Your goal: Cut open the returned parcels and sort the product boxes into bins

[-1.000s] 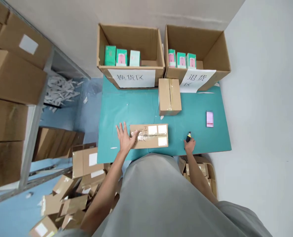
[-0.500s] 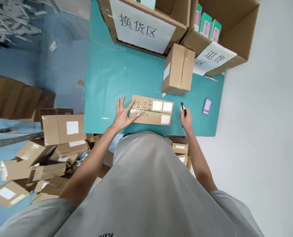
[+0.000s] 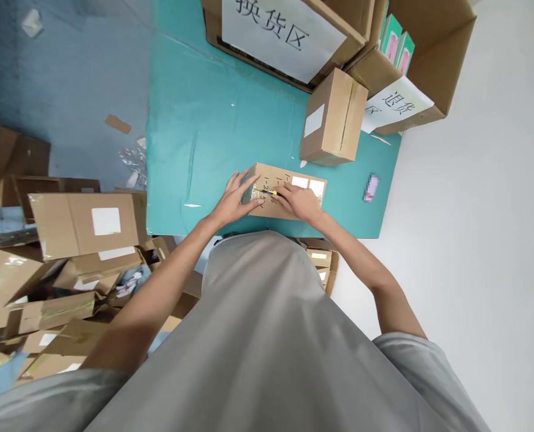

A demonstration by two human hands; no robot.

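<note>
A long, flat cardboard box (image 3: 276,207) lies on the table near its front edge, with handwritten numbers, white labels and clear tape on top. My left hand (image 3: 234,198) grips its left end, fingers apart, fingertips and thumb resting on the top. Closed in my right hand (image 3: 300,202) is a utility knife (image 3: 275,193) with a black and yellow body. Its tip points left, over the box's middle line close to my left hand. My right fingers hide most of the handle and part of the labels. Whether the blade touches the tape I cannot tell.
On the teal table (image 3: 190,120) stands a taped carton (image 3: 339,117). Behind it are two large open boxes with paper signs, the right one (image 3: 447,66) holding green-and-pink packs. A blurred phone-like item (image 3: 371,187) lies at right. Cardboard boxes (image 3: 80,222) pile up at lower left.
My right hand has brought the utility knife left, from beside the box to over its top. My left hand stays at the box's left end. The camera view has shifted.
</note>
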